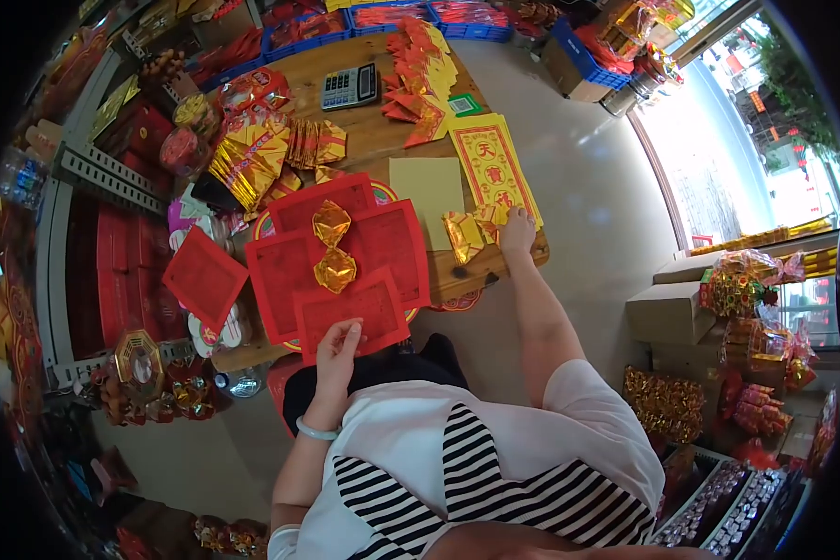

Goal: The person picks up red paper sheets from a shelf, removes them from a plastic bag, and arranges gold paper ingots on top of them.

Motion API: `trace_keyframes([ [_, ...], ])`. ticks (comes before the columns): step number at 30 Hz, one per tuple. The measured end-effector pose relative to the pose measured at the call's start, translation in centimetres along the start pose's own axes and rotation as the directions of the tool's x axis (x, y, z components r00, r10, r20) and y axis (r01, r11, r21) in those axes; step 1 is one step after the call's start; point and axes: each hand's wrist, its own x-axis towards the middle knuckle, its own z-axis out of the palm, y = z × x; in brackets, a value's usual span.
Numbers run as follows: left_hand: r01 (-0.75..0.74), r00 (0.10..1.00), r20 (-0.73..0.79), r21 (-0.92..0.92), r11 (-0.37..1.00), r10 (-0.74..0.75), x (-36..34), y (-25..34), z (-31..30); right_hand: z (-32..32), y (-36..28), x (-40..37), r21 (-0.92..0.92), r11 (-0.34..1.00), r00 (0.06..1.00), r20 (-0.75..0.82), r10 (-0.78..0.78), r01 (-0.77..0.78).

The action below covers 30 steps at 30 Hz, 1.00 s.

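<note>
My left hand, with a pale bangle on the wrist, pinches the near edge of a red paper sheet. More red sheets overlap around it on a round, patterned tray, mostly covered. Two shiny gold paper ingots rest on the middle of these sheets. At the table's right corner, my right hand has its fingers closed at a small gold folded paper piece. More gold folded pieces lie just left of it. A yellow printed sheet stack lies beyond the fingertips.
The wooden table also holds a calculator, a plain tan sheet, red-and-yellow folded papers and gold packets. A metal shelf stands left; boxes stand right. Blue baskets line the far edge.
</note>
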Motion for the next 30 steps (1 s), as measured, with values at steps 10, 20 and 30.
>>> trace_keyframes([
  [10,0.002,0.998,0.062,-0.014,1.0,-0.002,0.4,0.1,1.0,-7.8,0.2,-3.1,0.501,0.861,0.996,0.061,0.06,-0.083],
  [20,-0.094,0.991,0.078,-0.128,0.987,0.105,0.6,2.3,4.2,-19.6,-14.9,-16.3,0.938,0.176,0.827,0.346,-0.443,-0.298],
  [30,-0.233,0.966,-0.165,-0.233,0.944,0.198,-0.7,2.0,3.3,-20.1,-18.6,-17.6,0.745,0.354,0.784,-0.352,-0.512,0.566],
])
